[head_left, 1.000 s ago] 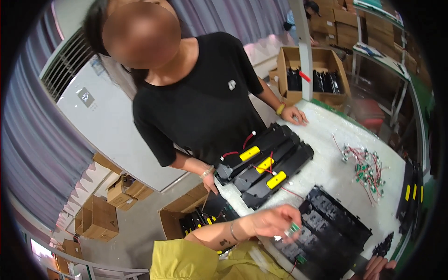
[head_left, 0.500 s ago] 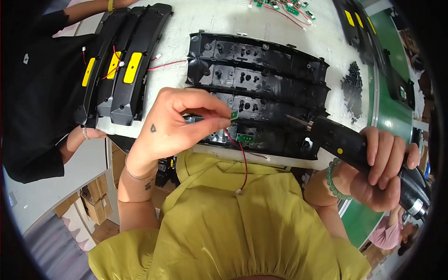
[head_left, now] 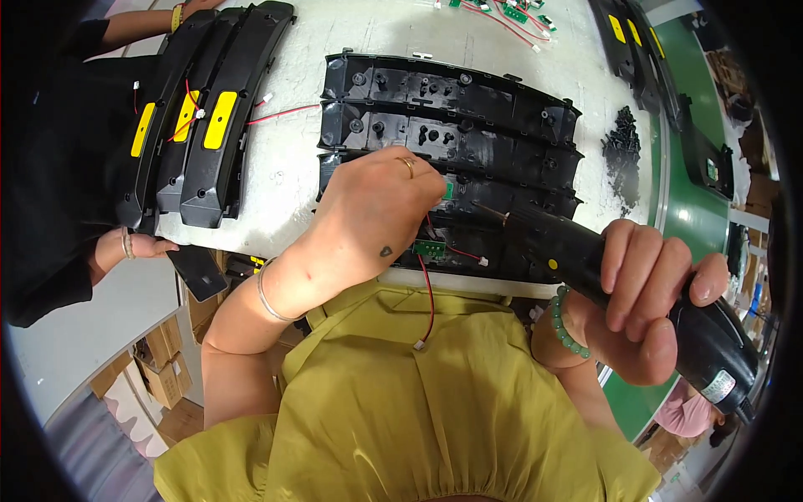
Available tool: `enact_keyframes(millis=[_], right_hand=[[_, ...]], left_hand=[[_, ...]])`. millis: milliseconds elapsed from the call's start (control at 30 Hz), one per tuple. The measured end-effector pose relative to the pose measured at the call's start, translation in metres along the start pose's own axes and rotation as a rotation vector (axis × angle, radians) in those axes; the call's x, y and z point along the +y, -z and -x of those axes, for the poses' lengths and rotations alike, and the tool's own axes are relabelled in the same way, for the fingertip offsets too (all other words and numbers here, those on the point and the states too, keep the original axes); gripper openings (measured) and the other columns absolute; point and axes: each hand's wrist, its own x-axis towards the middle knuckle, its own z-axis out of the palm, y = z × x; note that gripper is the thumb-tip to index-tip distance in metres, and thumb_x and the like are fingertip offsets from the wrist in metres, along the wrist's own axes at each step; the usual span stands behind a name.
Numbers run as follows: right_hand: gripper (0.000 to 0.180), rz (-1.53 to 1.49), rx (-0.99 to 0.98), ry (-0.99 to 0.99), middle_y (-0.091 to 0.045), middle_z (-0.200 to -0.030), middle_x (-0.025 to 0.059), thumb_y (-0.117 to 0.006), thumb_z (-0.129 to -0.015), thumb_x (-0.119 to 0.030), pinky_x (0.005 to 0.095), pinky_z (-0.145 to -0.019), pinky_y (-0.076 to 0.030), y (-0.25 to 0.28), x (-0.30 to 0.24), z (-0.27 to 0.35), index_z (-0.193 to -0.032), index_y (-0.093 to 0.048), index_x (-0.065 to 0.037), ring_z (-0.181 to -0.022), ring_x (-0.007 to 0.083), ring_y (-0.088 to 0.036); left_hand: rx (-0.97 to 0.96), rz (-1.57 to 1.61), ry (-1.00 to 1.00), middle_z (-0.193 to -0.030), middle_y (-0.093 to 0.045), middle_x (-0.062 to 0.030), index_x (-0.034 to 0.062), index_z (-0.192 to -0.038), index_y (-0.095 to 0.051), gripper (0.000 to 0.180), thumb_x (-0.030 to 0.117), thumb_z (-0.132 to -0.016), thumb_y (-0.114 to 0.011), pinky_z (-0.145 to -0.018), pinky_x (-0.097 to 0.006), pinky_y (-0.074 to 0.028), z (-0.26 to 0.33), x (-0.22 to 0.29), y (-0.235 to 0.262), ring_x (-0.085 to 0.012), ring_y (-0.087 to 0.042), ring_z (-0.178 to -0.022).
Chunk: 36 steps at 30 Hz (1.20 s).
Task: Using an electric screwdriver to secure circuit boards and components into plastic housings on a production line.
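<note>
Here we are, left hand [head_left: 381, 209] knuckles-up over ribbed, glossy black plastic housings [head_left: 498, 130], long curved troughs laid side by side. A flat green circuit board [head_left: 448, 192] peeks out beside our fingers, over the third trough from the far side; our fingertips are hidden, so we can't tell if they're pinching it. Our right hand [head_left: 648, 301] wraps firmly round a smooth, black, cylindrical electric screwdriver [head_left: 556, 243], its slim metal bit [head_left: 488, 209] angled toward that board.

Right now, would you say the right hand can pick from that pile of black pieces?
Probably not: the right hand is near the pile of black pieces, but is wrapped around the black power tool.
</note>
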Motion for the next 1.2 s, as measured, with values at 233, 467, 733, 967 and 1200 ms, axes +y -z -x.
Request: enact_keyframes(millis=[233, 467, 733, 967, 1200], right_hand=[[0.03, 0.083, -0.071, -0.062, -0.043, -0.058, -0.0069, -0.056, -0.073, -0.01, 0.0208, -0.057, -0.033, 0.001, 0.004, -0.002, -0.1, -0.043, -0.013, -0.05, 0.0044, -0.042], [0.031, 0.167, -0.125, -0.113, -0.043, -0.058, -0.0067, -0.056, -0.073, -0.01, 0.021, -0.056, -0.034, -0.001, 0.004, -0.001, -0.1, -0.042, -0.013, -0.048, 0.0048, -0.042], [0.031, 0.193, -0.231, -0.086, -0.043, -0.058, -0.0061, -0.056, -0.073, -0.01, 0.0217, -0.055, -0.035, -0.004, 0.015, 0.0, -0.1, -0.042, -0.013, -0.047, 0.0055, -0.042], [0.03, 0.227, -0.223, -0.094, -0.043, -0.057, -0.0054, -0.057, -0.073, -0.011, 0.0218, -0.054, -0.034, -0.012, 0.021, -0.001, -0.098, -0.041, -0.013, -0.046, 0.0062, -0.042], [0.03, 0.261, -0.356, -0.045, -0.043, -0.057, -0.0034, -0.06, -0.071, -0.008, 0.0238, -0.049, -0.036, -0.017, 0.025, -0.005, -0.091, -0.038, -0.013, -0.042, 0.0083, -0.041]], left_hand=[[-0.069, -0.089, 0.031, -0.078, -0.063, -0.0054, 0.0033, -0.077, -0.06, 0.013, -0.001, -0.066, -0.065, -0.064, -0.03, -0.051, 0.004, 0.001, -0.005, -0.0227, -0.061, -0.076], [-0.021, 0.0, -0.028, -0.079, -0.062, -0.0072, 0.0019, -0.079, -0.059, 0.016, -0.003, -0.064, -0.063, -0.064, -0.03, -0.05, 0.007, -0.005, -0.01, -0.0237, -0.06, -0.078], [0.012, 0.04, -0.082, -0.072, -0.049, -0.0057, 0.0032, -0.074, -0.049, 0.015, 0.0, -0.061, -0.055, -0.063, -0.032, -0.046, 0.012, -0.013, -0.013, -0.0245, -0.051, -0.078], [0.005, 0.05, -0.068, -0.077, -0.058, -0.0067, 0.002, -0.08, -0.058, 0.014, -0.004, -0.067, -0.061, -0.061, -0.03, -0.048, 0.011, -0.015, -0.015, -0.0244, -0.056, -0.073], [0.006, 0.08, -0.095, -0.071, -0.049, -0.0068, 0.0032, -0.071, -0.048, 0.016, -0.004, -0.059, -0.057, -0.06, -0.031, -0.044, 0.014, -0.018, -0.019, -0.0244, -0.05, -0.074]])
